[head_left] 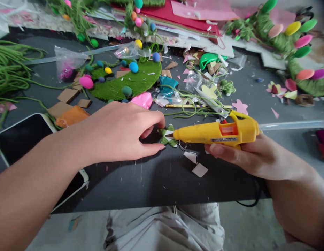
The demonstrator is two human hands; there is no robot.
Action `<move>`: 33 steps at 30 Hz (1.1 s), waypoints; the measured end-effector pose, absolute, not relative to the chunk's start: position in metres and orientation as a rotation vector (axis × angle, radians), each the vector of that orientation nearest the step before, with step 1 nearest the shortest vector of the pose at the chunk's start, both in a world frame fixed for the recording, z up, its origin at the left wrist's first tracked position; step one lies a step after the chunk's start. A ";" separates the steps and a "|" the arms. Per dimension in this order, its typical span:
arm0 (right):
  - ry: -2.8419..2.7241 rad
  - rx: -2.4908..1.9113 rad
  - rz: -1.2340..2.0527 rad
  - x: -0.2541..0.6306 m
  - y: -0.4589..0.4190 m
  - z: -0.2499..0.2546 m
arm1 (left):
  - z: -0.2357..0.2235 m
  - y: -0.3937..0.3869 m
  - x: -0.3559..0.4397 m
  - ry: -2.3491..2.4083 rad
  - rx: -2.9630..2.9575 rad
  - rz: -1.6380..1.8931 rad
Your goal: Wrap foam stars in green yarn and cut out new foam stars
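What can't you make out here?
In the head view:
Black phone with white edge: middle hidden by left forearm.
Yellow plastic glue gun: handle hidden by right hand; label print too small.
Small green yarn shape: partly behind the nozzle.
Purple and red item: cut off by right edge.

Plastic glue gun (195,134) (smooth), matt tabletop (141,184)

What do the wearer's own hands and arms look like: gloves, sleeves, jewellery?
Left hand and right hand: ungloved, no rings visible. Left forearm and right forearm: uncovered across most of what shows, no watch or bracelet visible.
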State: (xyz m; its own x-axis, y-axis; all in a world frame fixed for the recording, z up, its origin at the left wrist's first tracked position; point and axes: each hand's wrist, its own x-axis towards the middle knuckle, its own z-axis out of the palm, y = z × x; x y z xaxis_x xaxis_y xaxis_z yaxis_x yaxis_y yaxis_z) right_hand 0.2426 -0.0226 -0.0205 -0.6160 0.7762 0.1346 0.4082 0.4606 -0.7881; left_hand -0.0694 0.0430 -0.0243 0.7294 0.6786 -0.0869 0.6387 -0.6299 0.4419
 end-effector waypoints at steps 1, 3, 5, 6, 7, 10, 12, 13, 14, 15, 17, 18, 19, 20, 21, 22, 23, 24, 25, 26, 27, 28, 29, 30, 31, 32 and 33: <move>-2.236 -0.983 1.013 0.242 -0.023 -0.021 | -0.025 0.043 -0.070 1.006 2.484 0.126; -2.248 -0.989 1.000 0.242 -0.023 -0.022 | -0.024 0.043 -0.070 1.012 2.485 0.125; -2.255 -1.002 0.998 0.241 -0.023 -0.022 | -0.021 0.043 -0.070 1.023 2.485 0.085; -2.257 -1.006 0.999 0.241 -0.023 -0.022 | -0.019 0.043 -0.069 1.028 2.485 0.054; -2.257 -1.003 0.998 0.240 -0.023 -0.022 | -0.018 0.043 -0.068 1.032 2.486 0.024; -2.257 -0.998 0.989 0.239 -0.022 -0.022 | -0.015 0.044 -0.067 1.041 2.492 -0.037; -2.251 -1.022 0.986 0.239 -0.022 -0.022 | -0.015 0.044 -0.067 1.045 2.497 -0.035; -2.246 -1.042 0.987 0.238 -0.022 -0.022 | -0.016 0.044 -0.067 1.046 2.495 -0.035; -2.240 -1.062 0.987 0.238 -0.023 -0.022 | -0.016 0.044 -0.067 1.045 2.492 -0.035; -2.235 -1.072 0.982 0.238 -0.023 -0.021 | -0.017 0.044 -0.067 1.045 2.489 -0.035; -2.232 -1.075 0.971 0.238 -0.023 -0.021 | -0.017 0.044 -0.067 1.042 2.483 -0.037; -2.231 -1.077 0.969 0.238 -0.022 -0.021 | -0.017 0.044 -0.067 1.042 2.484 -0.038; -2.233 -1.081 0.969 0.238 -0.022 -0.020 | -0.017 0.044 -0.067 1.042 2.487 -0.038; -2.236 -1.086 0.972 0.238 -0.022 -0.020 | -0.017 0.044 -0.067 1.043 2.490 -0.038; -2.239 -1.087 0.973 0.238 -0.023 -0.020 | -0.017 0.044 -0.067 1.044 2.491 -0.040; -2.244 -1.083 0.977 0.238 -0.023 -0.020 | -0.016 0.044 -0.067 1.046 2.491 -0.040; -2.249 -1.069 0.972 0.238 -0.023 -0.020 | -0.017 0.044 -0.067 1.049 2.489 -0.040; -2.254 -1.053 0.967 0.238 -0.023 -0.021 | -0.017 0.044 -0.067 1.052 2.486 -0.042; -2.258 -1.041 0.961 0.239 -0.024 -0.021 | -0.017 0.044 -0.067 1.053 2.483 -0.043; -2.260 -1.035 0.950 0.239 -0.024 -0.021 | -0.017 0.045 -0.067 1.055 2.480 -0.045; -2.262 -1.033 0.938 0.239 -0.024 -0.022 | -0.017 0.045 -0.067 1.056 2.480 -0.044; -2.263 -1.033 0.926 0.239 -0.024 -0.023 | -0.016 0.045 -0.067 1.057 2.481 -0.044; -2.265 -1.035 0.913 0.240 -0.025 -0.023 | -0.016 0.045 -0.067 1.059 2.481 -0.045; -2.269 -1.037 0.903 0.240 -0.025 -0.024 | -0.016 0.045 -0.067 1.061 2.481 -0.045; -2.273 -1.037 0.894 0.240 -0.025 -0.024 | -0.015 0.045 -0.067 1.063 2.480 -0.047; -2.278 -1.035 0.889 0.241 -0.025 -0.025 | -0.015 0.044 -0.067 1.065 2.477 -0.050; -2.282 -1.037 0.887 0.241 -0.025 -0.025 | -0.015 0.044 -0.066 1.068 2.474 -0.054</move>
